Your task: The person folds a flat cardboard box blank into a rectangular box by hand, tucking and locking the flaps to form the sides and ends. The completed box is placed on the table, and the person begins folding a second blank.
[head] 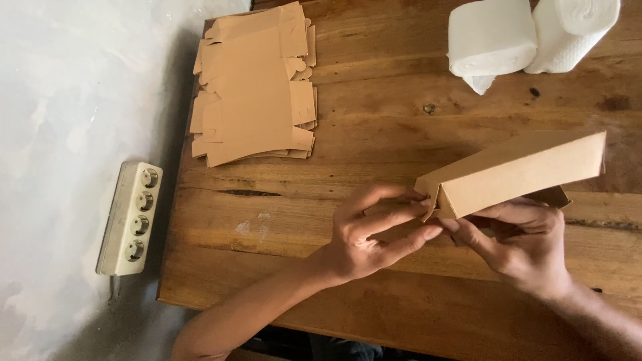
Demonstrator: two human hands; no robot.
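A long brown cardboard box (521, 170) is held tilted above the wooden table (374, 120), its near end toward me. My right hand (521, 244) grips it from underneath near that end. My left hand (368, 230) has its fingertips pressed on the flaps at the box's left end, fingers spread. A stack of flat, unfolded cardboard box blanks (254, 87) lies at the table's far left corner.
Two white paper rolls (528, 33) lie at the far right of the table. A white power strip with several sockets (130, 217) sits on the pale floor left of the table. The table's left edge runs close to the blanks.
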